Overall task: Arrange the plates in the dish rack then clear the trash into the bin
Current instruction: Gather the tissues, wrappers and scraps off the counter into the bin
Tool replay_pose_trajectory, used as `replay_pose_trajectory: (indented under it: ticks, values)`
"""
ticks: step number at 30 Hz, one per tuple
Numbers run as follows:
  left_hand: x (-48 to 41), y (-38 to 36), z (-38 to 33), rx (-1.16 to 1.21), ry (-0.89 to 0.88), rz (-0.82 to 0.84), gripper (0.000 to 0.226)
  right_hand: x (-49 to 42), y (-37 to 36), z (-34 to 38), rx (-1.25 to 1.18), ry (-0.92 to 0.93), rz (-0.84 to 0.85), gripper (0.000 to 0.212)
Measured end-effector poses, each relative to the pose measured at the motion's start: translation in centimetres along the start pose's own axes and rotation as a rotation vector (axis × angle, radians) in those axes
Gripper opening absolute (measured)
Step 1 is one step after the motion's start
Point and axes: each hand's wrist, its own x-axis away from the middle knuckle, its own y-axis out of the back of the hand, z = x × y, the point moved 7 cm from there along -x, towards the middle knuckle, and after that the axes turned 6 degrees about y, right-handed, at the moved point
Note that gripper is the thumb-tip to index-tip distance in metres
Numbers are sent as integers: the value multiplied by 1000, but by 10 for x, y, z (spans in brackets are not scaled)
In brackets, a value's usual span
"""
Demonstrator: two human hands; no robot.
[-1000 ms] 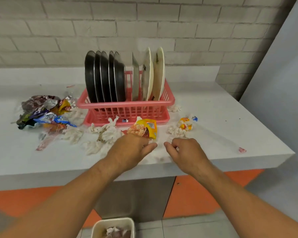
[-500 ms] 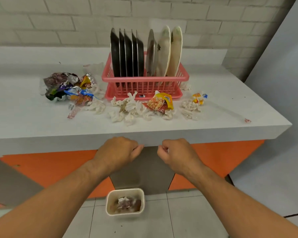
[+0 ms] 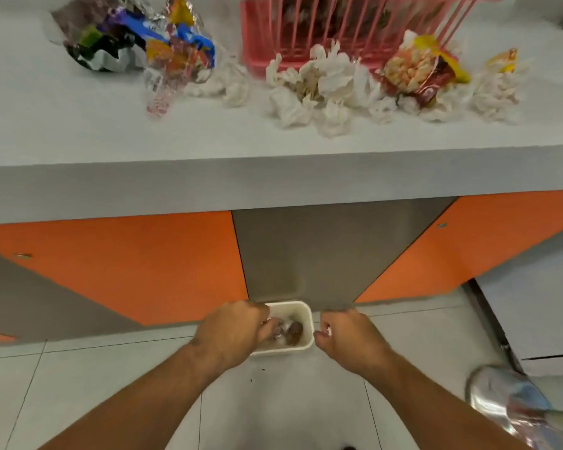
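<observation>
A small white bin (image 3: 307,323) stands on the tiled floor under the counter, with crumpled trash inside. My left hand (image 3: 233,329) hangs over the bin's left rim, fingers curled down into it; whether they hold anything is hidden. My right hand (image 3: 348,336) sits just right of the bin, pinching a small white scrap (image 3: 327,330). On the counter (image 3: 78,131) the pink dish rack (image 3: 338,27) is cut off at the top edge, its plates out of sight. Crumpled white tissues (image 3: 312,82) and an orange-yellow snack packet (image 3: 416,69) lie in front of it.
A heap of coloured wrappers (image 3: 134,37) lies at the counter's left, and a small yellow wrapper (image 3: 502,58) at the right. Orange and grey cabinet panels (image 3: 111,264) stand behind the bin. A shiny foil object (image 3: 507,404) shows at the lower right.
Both hands have dropped from the counter's front edge down to the bin on the floor, fingers closed throughout. The view has tilted down, so the plates have left the frame.
</observation>
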Motion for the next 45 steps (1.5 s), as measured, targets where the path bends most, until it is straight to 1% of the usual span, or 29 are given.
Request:
replay_pose_trajectory:
  ticks: [3,6,9,12,15,17,19,21,22,23,24,25,26,27,28,29,31,33,35,37,42,45]
  values:
    - [-16,-64,20,-8,-6,9,39,-35,-80,-21,41,8,95,12]
    - [-35,-129,41,-17,-5,17,38,-78,-154,-46,65,-9,153,13]
    - [-53,-190,63,17,27,40,36,-124,-214,-68,54,-4,159,15]
    - [-70,-238,79,39,59,32,32,-163,-266,-86,34,38,176,25]
    - [-90,-274,93,43,92,27,33,-185,-309,-101,-37,71,273,49]
    - [-107,-293,98,27,107,16,33,-190,-321,-107,-78,102,278,54]
    - [-129,-312,98,15,120,7,31,-190,-320,-113,-95,125,232,50]
    - [-152,-333,96,-6,130,-1,31,-185,-313,-117,-83,148,176,42]
    - [-162,-346,95,-10,135,12,32,-182,-309,-118,-72,157,161,33]
    - [-170,-360,95,-1,145,50,34,-178,-306,-119,-53,165,159,20]
    - [-174,-378,95,16,157,126,37,-174,-303,-119,-36,170,161,12]
    - [-175,-396,95,34,167,228,42,-170,-300,-117,-26,173,154,15]
    - [-172,-413,94,47,172,333,48,-166,-297,-117,-17,168,152,12]
    - [-168,-425,95,60,184,415,54,-162,-293,-115,-13,165,144,8]
    - [-163,-429,96,78,205,452,58,-158,-289,-113,-13,159,138,12]
    - [-160,-425,96,102,218,450,61,-155,-283,-111,-8,148,134,19]
    - [-153,-395,89,136,182,355,58,-146,-268,-103,-8,133,120,25]
    - [-140,-348,83,178,147,233,49,-136,-247,-93,-31,117,96,25]
    - [-123,-298,75,222,151,156,43,-123,-218,-79,-49,115,74,24]
    - [-104,-243,62,216,138,76,39,-106,-183,-64,-55,121,50,25]
    - [-49,-95,8,292,79,-125,37,-53,-57,-27,-71,129,-49,33]
    - [-26,-10,-38,269,24,-211,34,-17,26,-16,-87,131,-121,28]
